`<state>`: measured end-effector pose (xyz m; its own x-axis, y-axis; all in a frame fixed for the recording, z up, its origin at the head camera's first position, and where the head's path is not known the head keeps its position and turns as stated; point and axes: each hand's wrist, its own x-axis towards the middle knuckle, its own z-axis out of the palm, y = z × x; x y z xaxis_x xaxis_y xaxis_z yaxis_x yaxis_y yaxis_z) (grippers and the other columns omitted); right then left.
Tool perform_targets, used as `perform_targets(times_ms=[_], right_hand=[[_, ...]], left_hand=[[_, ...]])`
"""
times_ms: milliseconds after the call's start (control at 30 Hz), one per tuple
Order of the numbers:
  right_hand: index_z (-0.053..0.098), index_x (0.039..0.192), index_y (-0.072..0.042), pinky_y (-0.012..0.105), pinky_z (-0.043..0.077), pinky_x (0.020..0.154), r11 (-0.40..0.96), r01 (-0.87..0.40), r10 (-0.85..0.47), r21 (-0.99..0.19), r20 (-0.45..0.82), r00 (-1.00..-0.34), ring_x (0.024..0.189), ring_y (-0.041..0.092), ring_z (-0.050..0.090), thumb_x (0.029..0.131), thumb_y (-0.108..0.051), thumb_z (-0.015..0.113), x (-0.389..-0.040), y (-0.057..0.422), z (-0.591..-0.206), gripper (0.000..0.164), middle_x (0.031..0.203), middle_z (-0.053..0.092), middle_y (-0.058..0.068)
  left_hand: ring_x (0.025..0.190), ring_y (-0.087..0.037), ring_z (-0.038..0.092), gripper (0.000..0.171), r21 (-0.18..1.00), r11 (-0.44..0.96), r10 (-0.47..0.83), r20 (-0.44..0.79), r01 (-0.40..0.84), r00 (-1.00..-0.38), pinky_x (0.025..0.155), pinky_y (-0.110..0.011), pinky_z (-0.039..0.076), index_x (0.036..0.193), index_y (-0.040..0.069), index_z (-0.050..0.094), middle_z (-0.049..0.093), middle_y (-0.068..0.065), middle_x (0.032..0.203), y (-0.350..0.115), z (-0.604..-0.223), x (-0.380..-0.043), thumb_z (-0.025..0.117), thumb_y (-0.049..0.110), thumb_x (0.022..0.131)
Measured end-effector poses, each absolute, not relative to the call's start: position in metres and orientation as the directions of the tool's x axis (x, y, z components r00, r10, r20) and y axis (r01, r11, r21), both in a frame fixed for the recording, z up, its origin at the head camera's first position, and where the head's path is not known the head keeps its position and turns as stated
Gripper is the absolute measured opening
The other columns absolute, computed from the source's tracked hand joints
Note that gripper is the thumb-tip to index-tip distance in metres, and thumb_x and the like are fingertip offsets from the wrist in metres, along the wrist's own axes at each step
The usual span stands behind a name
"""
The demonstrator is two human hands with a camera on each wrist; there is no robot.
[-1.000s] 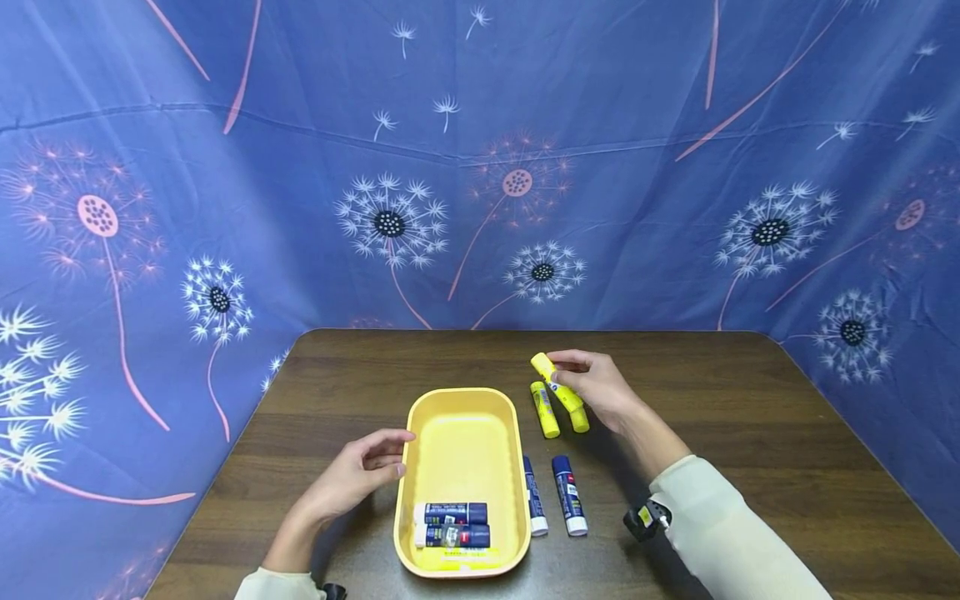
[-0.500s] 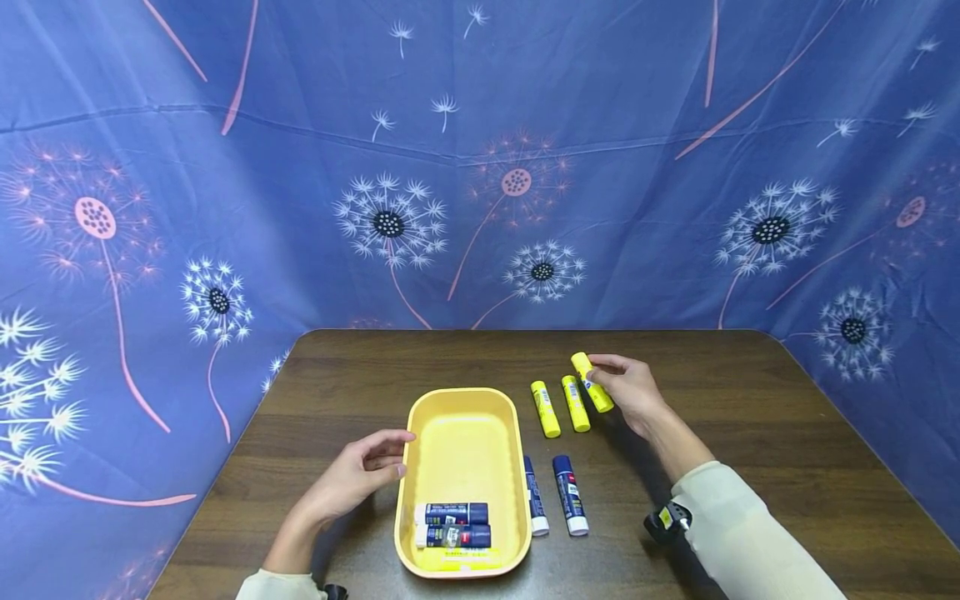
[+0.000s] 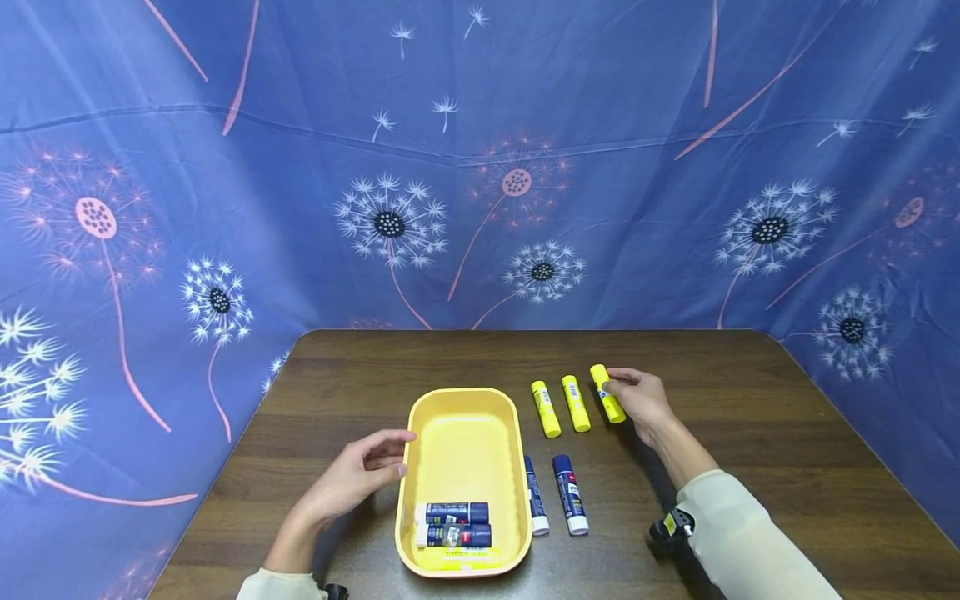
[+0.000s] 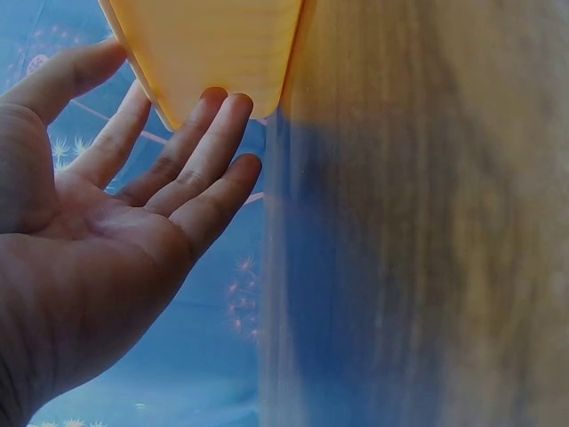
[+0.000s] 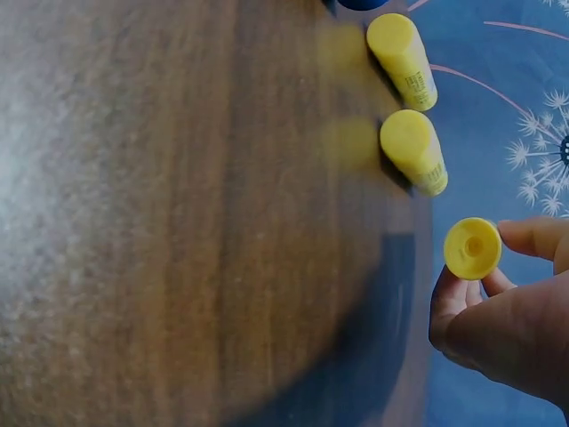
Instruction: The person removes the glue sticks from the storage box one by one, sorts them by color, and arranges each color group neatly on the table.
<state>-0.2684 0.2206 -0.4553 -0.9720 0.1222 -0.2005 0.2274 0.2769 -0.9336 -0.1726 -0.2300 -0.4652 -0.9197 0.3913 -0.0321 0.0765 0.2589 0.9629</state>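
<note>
Third yellow glue stick (image 3: 607, 393) pinched in right hand (image 3: 643, 402), low over the table (image 3: 750, 433), just right of two yellow sticks (image 3: 561, 406), long axis parallel to theirs. Left hand (image 3: 352, 479), fingers relaxed, against yellow tray (image 3: 465, 400), farther off.

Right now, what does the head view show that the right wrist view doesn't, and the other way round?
Only the head view shows the yellow tray holding two blue glue sticks, and the left hand at its rim. Only the right wrist view shows the held yellow stick's round end face. Both show the right hand holding it beside two lying yellow sticks.
</note>
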Motion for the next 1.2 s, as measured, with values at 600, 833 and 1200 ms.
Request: perform_targets(times_ms=[600, 833, 1200], right_hand=[[0.052, 0.142, 0.01, 0.019, 0.054, 0.07, 0.373, 0.235, 0.211, -0.897, -0.165, -0.964, 0.103, 0.023, 0.063, 0.1, -0.011, 0.06, -0.267, 0.225, -0.474, 0.047, 0.132, 0.061, 0.03], [0.058, 0.133, 0.011, 0.022, 0.054, 0.064, 0.426, 0.232, 0.266, -0.874, -0.124, -0.956, 0.094, 0.025, 0.068, 0.095, -0.008, 0.064, -0.269, 0.217, -0.476, 0.043, 0.122, 0.068, 0.03], [0.06, 0.132, 0.01, 0.022, 0.054, 0.061, 0.467, 0.246, 0.316, -0.85, -0.099, -0.944, 0.093, 0.027, 0.068, 0.095, -0.011, 0.064, -0.266, 0.21, -0.476, 0.043, 0.123, 0.068, 0.031]], left_hand=[[0.124, -0.04, 0.064, 0.05, 0.953, 0.291, 0.387, -0.036, 0.085, -0.921, 0.095, -0.019, 0.053, 0.143, -0.001, 0.054, 0.061, -0.031, 0.136, -0.23, -0.467, -0.172, 0.069, 0.012, 0.098], [0.124, -0.043, 0.063, 0.051, 0.956, 0.278, 0.402, -0.021, 0.1, -0.915, 0.095, -0.018, 0.053, 0.144, -0.002, 0.053, 0.06, -0.032, 0.136, -0.231, -0.467, -0.172, 0.069, 0.011, 0.097], [0.125, -0.045, 0.062, 0.05, 0.961, 0.257, 0.407, -0.014, 0.1, -0.913, 0.094, -0.018, 0.053, 0.144, -0.004, 0.052, 0.059, -0.035, 0.136, -0.23, -0.466, -0.172, 0.068, 0.009, 0.098]])
